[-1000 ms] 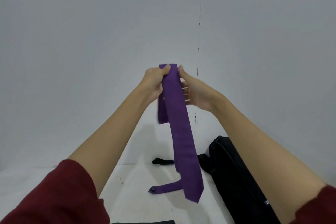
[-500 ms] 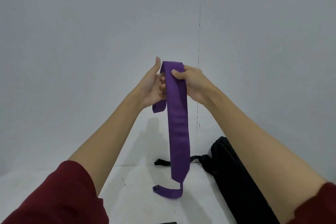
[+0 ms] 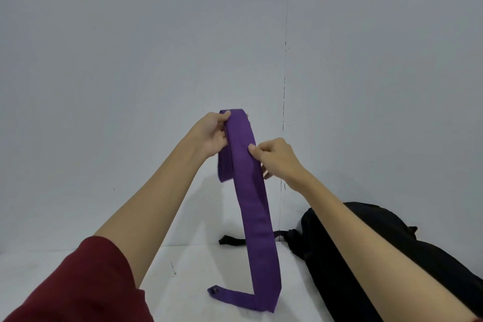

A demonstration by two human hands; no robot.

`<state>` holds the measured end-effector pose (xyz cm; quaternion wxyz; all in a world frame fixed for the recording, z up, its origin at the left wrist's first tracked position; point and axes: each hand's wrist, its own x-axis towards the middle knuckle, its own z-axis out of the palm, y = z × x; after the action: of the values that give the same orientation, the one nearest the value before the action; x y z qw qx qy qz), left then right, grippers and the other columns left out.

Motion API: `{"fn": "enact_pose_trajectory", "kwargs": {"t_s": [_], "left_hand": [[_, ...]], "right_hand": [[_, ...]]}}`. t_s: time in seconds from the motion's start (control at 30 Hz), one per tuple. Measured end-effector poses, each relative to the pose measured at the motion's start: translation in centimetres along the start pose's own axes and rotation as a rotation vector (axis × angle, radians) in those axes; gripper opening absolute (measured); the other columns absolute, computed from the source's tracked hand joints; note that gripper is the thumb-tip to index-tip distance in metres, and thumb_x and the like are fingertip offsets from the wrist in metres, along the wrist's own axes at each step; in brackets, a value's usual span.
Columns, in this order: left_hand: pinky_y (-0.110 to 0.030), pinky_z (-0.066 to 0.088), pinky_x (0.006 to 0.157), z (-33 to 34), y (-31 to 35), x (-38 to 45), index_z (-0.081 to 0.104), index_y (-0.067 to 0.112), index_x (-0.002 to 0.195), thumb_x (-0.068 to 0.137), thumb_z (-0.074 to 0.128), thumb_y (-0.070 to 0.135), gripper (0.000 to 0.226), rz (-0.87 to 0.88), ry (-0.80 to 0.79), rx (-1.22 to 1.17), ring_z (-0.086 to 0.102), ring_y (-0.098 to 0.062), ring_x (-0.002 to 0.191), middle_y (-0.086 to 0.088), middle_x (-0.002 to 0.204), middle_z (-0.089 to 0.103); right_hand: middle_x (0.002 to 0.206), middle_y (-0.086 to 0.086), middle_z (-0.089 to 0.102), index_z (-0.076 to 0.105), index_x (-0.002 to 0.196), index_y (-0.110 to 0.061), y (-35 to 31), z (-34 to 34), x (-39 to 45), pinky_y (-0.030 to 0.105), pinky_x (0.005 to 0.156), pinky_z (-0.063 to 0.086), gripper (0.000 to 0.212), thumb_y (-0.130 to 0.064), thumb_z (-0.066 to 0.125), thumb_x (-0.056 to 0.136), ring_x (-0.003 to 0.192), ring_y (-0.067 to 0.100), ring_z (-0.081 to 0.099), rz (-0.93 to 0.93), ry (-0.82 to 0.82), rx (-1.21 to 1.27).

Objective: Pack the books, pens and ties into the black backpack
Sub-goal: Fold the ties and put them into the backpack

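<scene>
A purple tie (image 3: 254, 214) hangs folded in front of me, its lower end resting bent on the white table. My left hand (image 3: 212, 133) pinches the fold at the top. My right hand (image 3: 274, 158) grips the front strip a little lower, on its right edge. The black backpack (image 3: 339, 259) lies on the table to the right, partly hidden under my right forearm. No books or pens are in view.
A black strap (image 3: 231, 240) of the backpack runs left along the back of the white table (image 3: 193, 269), against the grey wall (image 3: 156, 60). Dark red sleeves cover my upper arms at the bottom corners.
My right hand has slid down from the top fold to a lower point on the tie. Both hands sit lower now, and the tie's lower end rests folded on the table.
</scene>
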<state>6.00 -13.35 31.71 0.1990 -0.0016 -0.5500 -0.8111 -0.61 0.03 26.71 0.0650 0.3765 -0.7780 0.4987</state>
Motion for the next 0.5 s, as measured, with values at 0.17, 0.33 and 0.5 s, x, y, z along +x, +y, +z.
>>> {"fn": "enact_pose_trajectory", "kwargs": {"t_s": [0.17,0.33,0.5], "left_hand": [[-0.026,0.052,0.072,-0.6,-0.4,0.1,0.056,-0.004,0.112,0.098,0.037,0.001,0.024,-0.026,0.088,-0.05,0.063,-0.019,0.095,-0.012,0.116,0.062],[-0.028,0.052,0.069,-0.2,0.0,-0.3,0.047,-0.005,0.119,0.098,0.034,-0.003,0.025,-0.017,0.064,-0.001,0.061,-0.024,0.1,-0.016,0.125,0.059],[-0.027,0.05,0.078,1.7,0.1,-0.9,0.054,-0.002,0.105,0.096,0.035,-0.006,0.022,0.034,-0.008,0.137,0.058,-0.021,0.105,-0.014,0.12,0.061]], "right_hand": [[0.073,0.0,0.058,0.058,0.068,-0.012,0.7,-0.8,-1.4,0.022,0.055,0.048,0.035,-0.024,0.047,0.098,0.064,0.014,0.056,0.081,-0.484,-0.141],[0.086,-0.003,0.065,0.064,0.086,-0.015,1.9,-1.3,-1.2,0.025,0.065,0.041,0.022,-0.034,0.057,0.093,0.076,0.016,0.059,0.147,-0.531,-0.343],[0.095,-0.002,0.067,0.066,0.099,-0.011,-1.1,-0.9,0.2,0.028,0.076,0.045,0.04,-0.049,0.055,0.09,0.079,0.013,0.059,0.044,-0.168,0.211]]}}
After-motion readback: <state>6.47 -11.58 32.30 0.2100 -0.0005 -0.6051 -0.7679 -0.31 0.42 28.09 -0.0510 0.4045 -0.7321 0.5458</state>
